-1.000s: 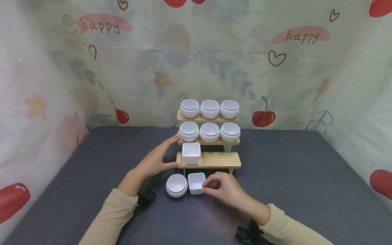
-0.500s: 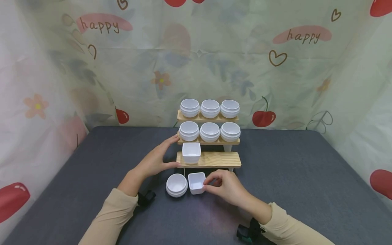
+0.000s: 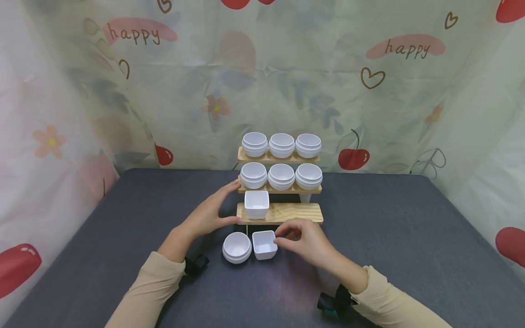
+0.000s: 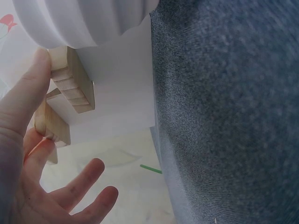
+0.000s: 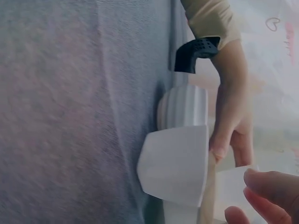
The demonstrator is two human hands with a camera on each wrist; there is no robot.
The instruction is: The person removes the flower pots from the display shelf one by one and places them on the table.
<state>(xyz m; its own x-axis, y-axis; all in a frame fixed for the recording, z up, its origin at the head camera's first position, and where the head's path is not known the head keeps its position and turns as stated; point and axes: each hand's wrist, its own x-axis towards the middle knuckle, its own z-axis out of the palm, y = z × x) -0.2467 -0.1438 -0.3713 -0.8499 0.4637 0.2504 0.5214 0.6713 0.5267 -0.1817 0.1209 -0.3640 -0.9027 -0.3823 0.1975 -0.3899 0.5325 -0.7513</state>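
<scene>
My left hand (image 3: 207, 213) rests against the left end of a tiered wooden stand (image 3: 295, 212). Its thumb touches the lowest board and a fingertip the middle board; in the left wrist view the other fingers (image 4: 79, 184) are spread loosely. My right hand (image 3: 305, 239) has its thumb and index fingertips right at the right rim of a white square bowl (image 3: 264, 246) on the table. In the right wrist view these fingers (image 5: 268, 182) show a gap from that bowl (image 5: 175, 163). A white ribbed round bowl (image 3: 236, 248) stands beside it on the left.
Another white square bowl (image 3: 256, 205) sits at the left of the lowest board. Round white bowls fill the middle board (image 3: 283, 191) and top board (image 3: 283, 159). A patterned cloth (image 3: 266, 91) hangs behind the dark table (image 3: 381, 228).
My right hand has risen slightly and shifted a little to the right along the square bowl's rim. The left hand and the stand stay in place.
</scene>
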